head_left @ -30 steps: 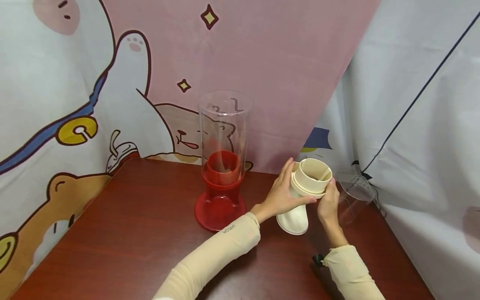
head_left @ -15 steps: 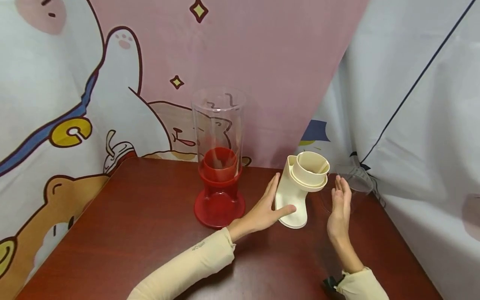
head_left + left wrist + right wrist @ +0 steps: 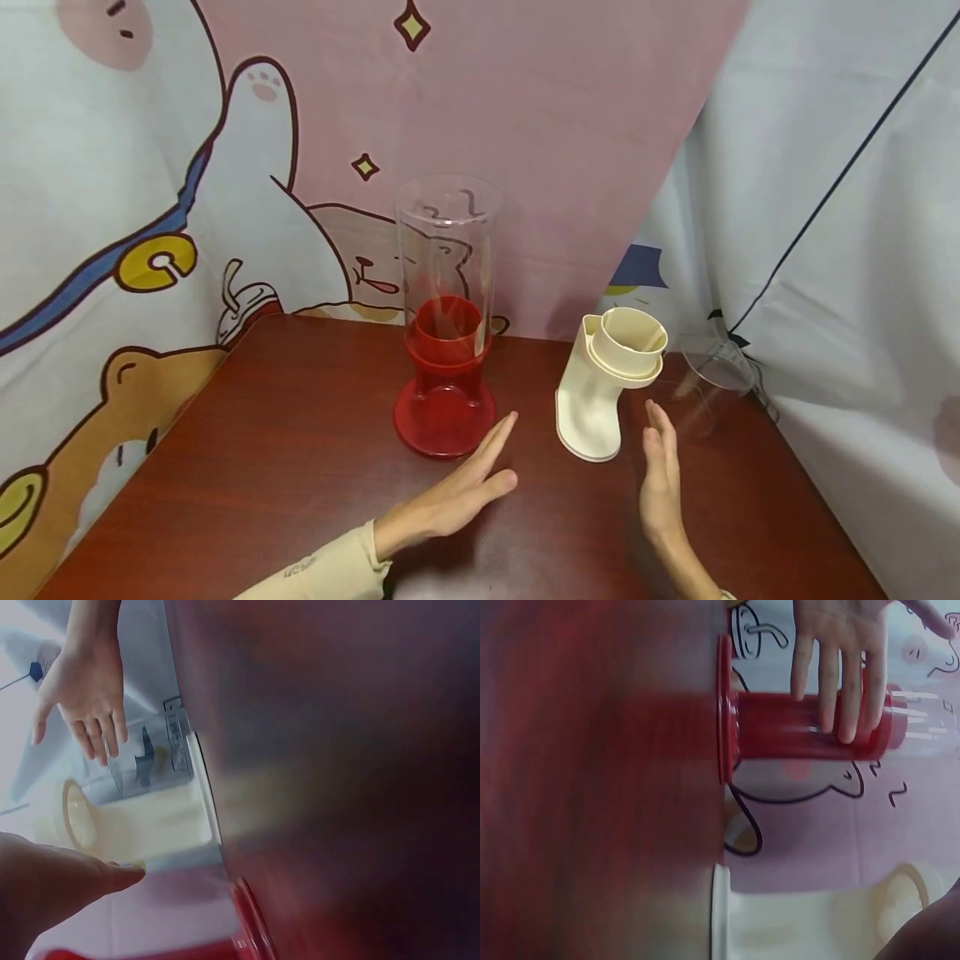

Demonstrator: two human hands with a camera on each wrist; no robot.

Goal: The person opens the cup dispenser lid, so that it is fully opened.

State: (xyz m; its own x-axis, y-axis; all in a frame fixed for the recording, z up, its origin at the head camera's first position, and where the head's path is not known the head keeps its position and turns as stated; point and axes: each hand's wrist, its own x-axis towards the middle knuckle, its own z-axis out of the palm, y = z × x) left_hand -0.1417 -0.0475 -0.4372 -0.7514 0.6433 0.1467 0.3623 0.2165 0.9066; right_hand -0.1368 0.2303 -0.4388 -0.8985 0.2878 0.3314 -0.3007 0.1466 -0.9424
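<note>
A cream plastic base with a round collar on top point(image 3: 592, 408) stands upright on the table, touched by neither hand. To its lower left, my left hand point(image 3: 457, 496) hangs over the table with straight fingers and the thumb spread. My right hand point(image 3: 660, 483) is just below and right of the cream base, fingers straight and palm turned inward. A red base of similar shape point(image 3: 444, 417) stands further left, with a clear cylinder point(image 3: 450, 250) upright on it. In the left wrist view the cream base point(image 3: 150, 821) lies between both hands.
Another clear cylinder point(image 3: 712, 375) stands behind and right of the cream base, near the corner. The brown table point(image 3: 300, 450) ends at a printed cloth backdrop point(image 3: 562, 167) behind and a white cloth point(image 3: 847, 292) on the right.
Both hands held the cream base's collar a second ago. They have let go and drawn back toward the near edge, the left hand also moving left. The base stays standing.
</note>
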